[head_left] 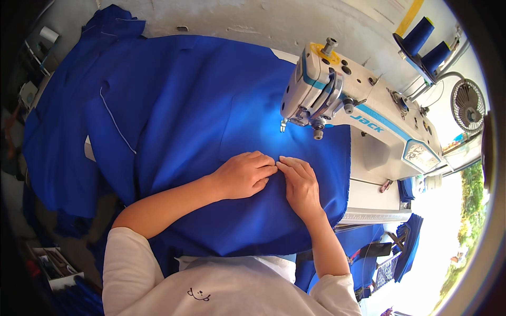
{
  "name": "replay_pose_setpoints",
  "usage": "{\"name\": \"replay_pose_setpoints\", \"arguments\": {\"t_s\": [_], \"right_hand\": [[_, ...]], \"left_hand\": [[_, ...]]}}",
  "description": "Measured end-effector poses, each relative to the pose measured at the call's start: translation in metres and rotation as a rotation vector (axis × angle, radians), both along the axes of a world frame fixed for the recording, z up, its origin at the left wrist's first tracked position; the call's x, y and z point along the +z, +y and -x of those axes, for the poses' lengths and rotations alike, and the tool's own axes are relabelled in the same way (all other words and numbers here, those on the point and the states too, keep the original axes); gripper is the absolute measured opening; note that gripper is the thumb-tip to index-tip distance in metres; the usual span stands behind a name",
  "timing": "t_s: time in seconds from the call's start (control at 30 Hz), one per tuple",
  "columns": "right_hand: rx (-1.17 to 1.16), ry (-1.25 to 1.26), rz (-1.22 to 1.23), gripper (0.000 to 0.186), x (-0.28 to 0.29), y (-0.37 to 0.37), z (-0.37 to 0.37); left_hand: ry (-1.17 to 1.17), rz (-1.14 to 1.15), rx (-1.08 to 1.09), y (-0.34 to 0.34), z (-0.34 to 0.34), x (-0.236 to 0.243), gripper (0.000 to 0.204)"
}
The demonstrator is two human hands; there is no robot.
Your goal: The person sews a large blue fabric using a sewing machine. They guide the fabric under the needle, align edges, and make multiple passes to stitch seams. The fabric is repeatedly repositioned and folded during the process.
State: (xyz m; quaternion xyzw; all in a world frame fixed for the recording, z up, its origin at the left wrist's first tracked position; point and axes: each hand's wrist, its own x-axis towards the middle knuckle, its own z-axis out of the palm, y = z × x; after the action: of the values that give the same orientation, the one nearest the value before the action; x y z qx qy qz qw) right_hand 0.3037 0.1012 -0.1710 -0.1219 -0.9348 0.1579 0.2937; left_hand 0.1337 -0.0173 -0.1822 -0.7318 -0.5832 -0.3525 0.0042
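Note:
A large piece of blue fabric spreads over the sewing table and runs under the head of a white sewing machine. Just in front of the lit presser foot, my left hand and my right hand meet with fingertips almost touching. Both hands rest on the cloth with their fingers closed, pinching it between them. A patch-like rectangle of the same blue, with a faint edge, lies left of the needle area. What exactly sits between the fingertips is too small to make out.
Two cones of blue thread stand behind the machine, near a small fan. A ruler strip lines the table's front edge. More blue cloth hangs at the right. A box of tools sits low at the left.

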Motion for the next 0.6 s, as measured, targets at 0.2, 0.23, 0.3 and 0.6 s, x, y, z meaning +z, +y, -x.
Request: {"name": "replay_pose_setpoints", "arguments": {"t_s": [0.2, 0.23, 0.3, 0.6], "right_hand": [[0.035, -0.018, -0.015, 0.030, 0.000, 0.013, 0.006], [0.035, -0.028, -0.019, 0.030, 0.001, 0.015, 0.007], [0.037, -0.033, -0.022, 0.030, 0.003, 0.020, 0.008], [0.045, 0.001, 0.000, 0.030, -0.001, 0.026, 0.012]], "left_hand": [[0.012, 0.003, -0.047, 0.011, 0.019, -0.002, 0.031], [0.001, 0.019, -0.037, 0.014, 0.022, 0.000, 0.032], [-0.022, 0.054, -0.018, 0.019, 0.026, 0.005, 0.033], [0.012, 0.056, -0.035, 0.019, 0.024, 0.002, 0.032]]}}
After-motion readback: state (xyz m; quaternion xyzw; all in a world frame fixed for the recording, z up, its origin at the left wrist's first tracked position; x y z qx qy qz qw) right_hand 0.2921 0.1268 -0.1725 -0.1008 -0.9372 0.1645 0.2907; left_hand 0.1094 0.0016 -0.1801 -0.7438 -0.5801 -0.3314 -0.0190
